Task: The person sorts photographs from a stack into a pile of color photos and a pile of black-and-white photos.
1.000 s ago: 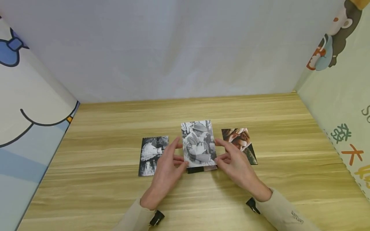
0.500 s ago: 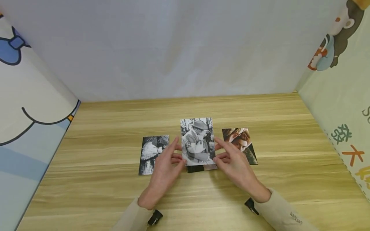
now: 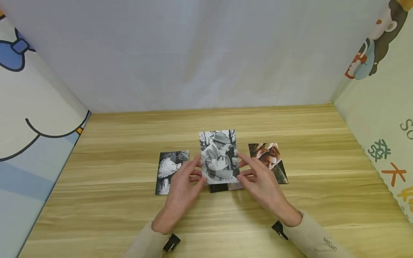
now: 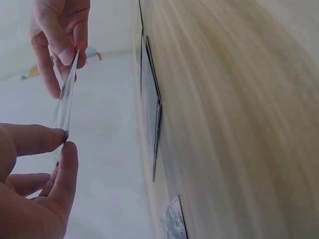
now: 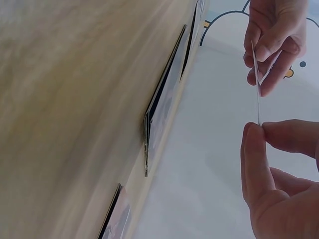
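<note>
A black-and-white photo print (image 3: 219, 157) of a figure in a hat is held above the table between both hands. My left hand (image 3: 184, 188) pinches its left edge near the lower corner, thumb in front and fingers behind. On the opposite edge my right hand (image 3: 262, 184) pinches it the same way. Both wrist views show the print (image 4: 65, 104) edge-on, well clear of the wood. Beneath it lies a small stack of photos (image 5: 162, 112), mostly covered in the head view, with only a dark lower strip showing.
Left of the stack lies another black-and-white photo (image 3: 164, 172), partly behind my left hand. A colour photo (image 3: 269, 156) lies to the right, partly behind my right hand. The wood-grain table (image 3: 113, 161) meets a pale back wall (image 3: 206, 57) and printed side panels.
Both hands have raised the held photo slightly, and it sits a little farther up and left in the head view. The photos on the table have stayed in place.
</note>
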